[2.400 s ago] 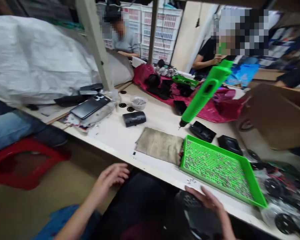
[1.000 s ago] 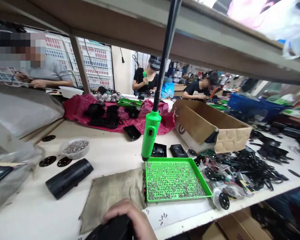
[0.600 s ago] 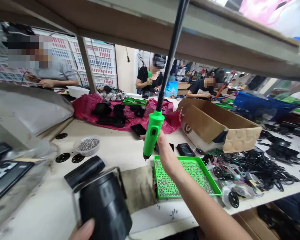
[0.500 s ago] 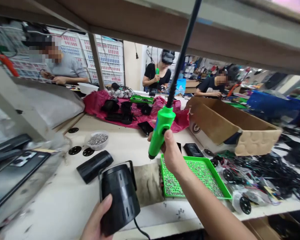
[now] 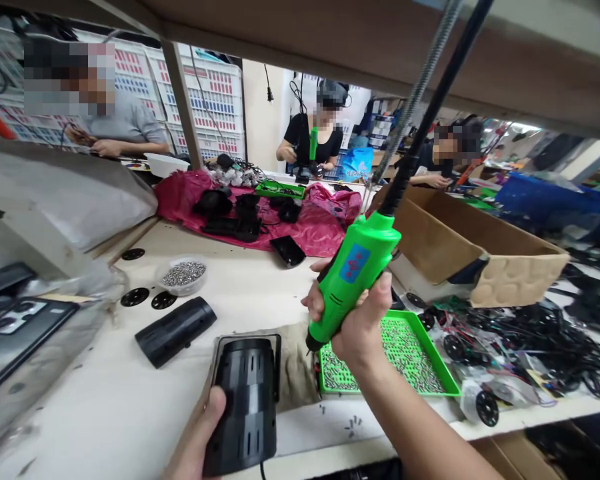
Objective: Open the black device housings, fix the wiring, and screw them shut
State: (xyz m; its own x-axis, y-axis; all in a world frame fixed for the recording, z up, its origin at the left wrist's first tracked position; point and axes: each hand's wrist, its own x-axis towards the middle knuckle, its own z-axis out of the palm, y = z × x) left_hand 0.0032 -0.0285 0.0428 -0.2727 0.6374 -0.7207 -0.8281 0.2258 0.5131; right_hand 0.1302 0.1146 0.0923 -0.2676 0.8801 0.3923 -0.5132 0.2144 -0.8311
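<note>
My left hand (image 5: 200,423) is wrapped round a black ribbed cylindrical housing (image 5: 247,407) with a thin U-shaped bracket at its far end and a cord below. In my right hand (image 5: 363,330) is a green electric screwdriver (image 5: 347,277), tilted with its bit pointing down and left. That bit is in the air, right of the housing and apart from it. A grey-brown cloth (image 5: 297,377) lies under and beside the housing. Behind my right wrist is a green tray (image 5: 439,351) of screws. A second black cylinder (image 5: 176,331) lies on its side to the left.
A clear bowl (image 5: 189,291) of small metal parts stands near black slotted discs (image 5: 135,297). Farther back are pink plastic sheeting (image 5: 180,200) with black parts and an open cardboard box (image 5: 520,277). Wires (image 5: 545,347) pile up on the right. An overhead shelf and several people are beyond.
The screwdriver has swung right, its bit has dropped lower, and its blue label now faces me. The housing has shifted slightly right and turned more in line with my view.
</note>
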